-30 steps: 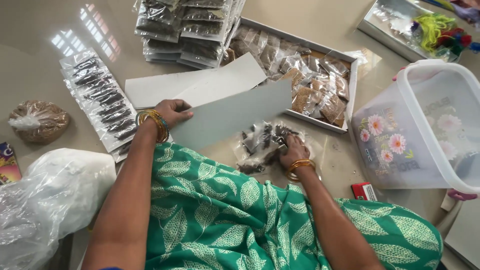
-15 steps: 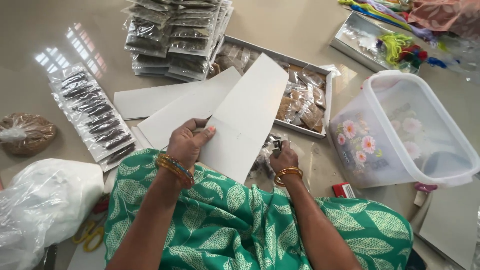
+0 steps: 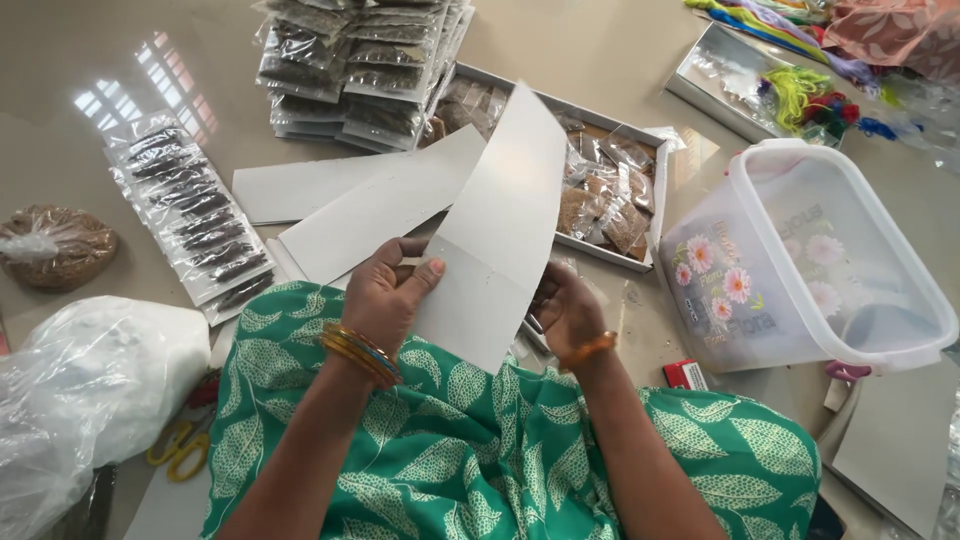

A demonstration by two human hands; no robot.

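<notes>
1. Holding a grey card strip [image 3: 495, 225] upright over the lap: left hand [image 3: 385, 295] pinches its lower left edge, thumb on front.
2. Right hand [image 3: 567, 310] behind strip's right edge; fingers hidden, can't tell grip.
3. More card sheets [image 3: 340, 195] flat on floor just beyond.
4. Shallow box of packets [image 3: 610, 190] behind strip, partly blocked.
5. Clear tub [image 3: 800, 260] at right; packet stacks [image 3: 355, 70] at far edge.

matt grey card sheet [image 3: 500, 230], clear plastic tub [image 3: 810, 260], glossy floor [image 3: 120, 60].
</notes>
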